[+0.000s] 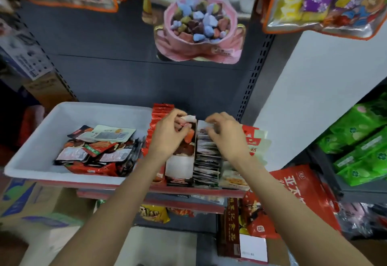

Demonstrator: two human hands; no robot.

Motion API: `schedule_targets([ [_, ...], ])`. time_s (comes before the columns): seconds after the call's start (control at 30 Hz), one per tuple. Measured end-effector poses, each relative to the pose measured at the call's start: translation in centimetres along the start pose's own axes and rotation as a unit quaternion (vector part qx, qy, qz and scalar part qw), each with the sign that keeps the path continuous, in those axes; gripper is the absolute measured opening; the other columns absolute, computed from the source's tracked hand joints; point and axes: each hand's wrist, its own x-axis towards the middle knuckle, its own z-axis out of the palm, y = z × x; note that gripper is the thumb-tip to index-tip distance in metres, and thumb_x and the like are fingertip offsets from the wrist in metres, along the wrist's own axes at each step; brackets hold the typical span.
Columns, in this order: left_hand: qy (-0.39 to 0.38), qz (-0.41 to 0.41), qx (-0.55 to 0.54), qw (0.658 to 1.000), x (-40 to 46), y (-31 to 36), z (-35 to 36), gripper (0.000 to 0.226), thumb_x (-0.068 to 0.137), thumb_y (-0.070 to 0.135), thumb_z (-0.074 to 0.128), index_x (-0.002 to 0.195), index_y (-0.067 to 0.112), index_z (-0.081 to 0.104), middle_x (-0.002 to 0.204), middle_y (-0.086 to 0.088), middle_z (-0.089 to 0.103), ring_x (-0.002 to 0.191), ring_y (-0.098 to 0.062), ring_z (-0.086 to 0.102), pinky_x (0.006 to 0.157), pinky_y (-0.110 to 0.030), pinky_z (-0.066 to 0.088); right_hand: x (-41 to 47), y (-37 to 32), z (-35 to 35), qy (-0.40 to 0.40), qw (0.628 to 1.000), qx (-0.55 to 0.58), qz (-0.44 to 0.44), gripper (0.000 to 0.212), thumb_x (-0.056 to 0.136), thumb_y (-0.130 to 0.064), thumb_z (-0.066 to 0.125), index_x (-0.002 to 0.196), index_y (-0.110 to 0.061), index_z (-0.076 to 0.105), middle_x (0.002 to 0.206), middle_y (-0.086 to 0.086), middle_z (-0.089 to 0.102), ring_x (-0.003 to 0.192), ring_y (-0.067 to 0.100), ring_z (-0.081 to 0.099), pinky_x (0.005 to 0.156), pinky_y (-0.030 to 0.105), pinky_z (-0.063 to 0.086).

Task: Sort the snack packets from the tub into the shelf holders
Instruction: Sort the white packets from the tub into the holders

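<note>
A white tub (37, 150) sits on the shelf at the left, holding several loose snack packets (98, 152) in red, black and white. To its right stand the shelf holders (182, 173), filled with upright rows of packets. My left hand (169, 133) is over the middle holder, its fingers pinched on a snack packet (189, 119) with a white top edge. My right hand (225, 135) rests on the row of dark packets (206, 161) in the neighbouring holder, fingers curled on their top edges.
A row of red packets (155, 123) stands between tub and middle holder; red and white bags (254, 140) lie at the right. Pink candy bag (199, 29) hangs above. Green packs (362, 140) fill the right shelf. Cardboard boxes (27, 205) sit below.
</note>
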Motion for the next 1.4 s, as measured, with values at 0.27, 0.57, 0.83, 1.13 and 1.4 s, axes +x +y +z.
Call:
schedule_targets([
  [0.27,0.059,-0.184,0.093,0.977,0.7,-13.0,-10.8,0.027,0.087,0.012,0.060,0.111,0.000,0.060,0.109,-0.021,0.063,0.102,-0.034,0.058,0.084,-0.033,0.042,5.0,-10.7,13.2,-0.140,0.988,0.068,0.002,0.027,0.085,-0.011,0.059,0.112,-0.008,0.060,0.111,0.014,0.062,0.101,0.029,0.059,0.087,0.037,0.047],
  [0.57,-0.081,-0.237,0.114,0.961,1.4,-27.5,-18.3,0.064,0.074,0.045,0.071,0.126,0.016,0.047,0.116,-0.002,0.061,0.098,-0.028,0.063,0.080,-0.042,0.056,9.6,-16.7,26.1,-0.283,0.955,-0.029,0.080,0.066,0.091,-0.026,0.058,0.145,-0.008,0.023,0.137,0.020,0.040,0.126,0.034,0.041,0.100,0.038,0.039],
  [0.83,-0.209,-0.223,0.195,0.932,1.3,-30.8,-19.3,0.092,0.075,0.064,0.061,0.144,0.013,0.028,0.149,-0.008,0.034,0.135,-0.029,0.034,0.106,-0.045,0.036,10.7,-15.7,31.3,-0.321,0.934,-0.141,0.071,0.048,0.091,-0.023,0.057,0.135,-0.011,0.044,0.132,0.013,0.053,0.119,0.030,0.051,0.095,0.033,0.043],
  [1.13,-0.139,-0.202,0.201,0.948,0.7,-28.6,-19.4,0.087,0.082,0.057,0.060,0.148,0.015,0.022,0.157,-0.007,0.012,0.145,-0.024,0.006,0.117,-0.041,0.012,9.0,-17.3,27.9,-0.225,0.971,-0.080,-0.002,0.028,0.095,-0.013,0.045,0.111,-0.017,0.067,0.108,0.012,0.066,0.101,0.032,0.059,0.082,0.032,0.047],
  [1.4,-0.046,-0.185,-0.157,0.969,0.5,-20.5,-18.3,0.069,0.085,0.020,0.069,0.140,0.019,0.027,0.124,-0.006,0.060,0.107,-0.015,0.058,0.087,-0.032,0.049,6.4,-15.6,20.0,-0.143,0.932,0.294,0.158,0.017,0.090,0.003,0.051,0.096,-0.004,0.065,0.083,0.003,0.064,0.075,0.011,0.061,0.069,0.021,0.050],
])
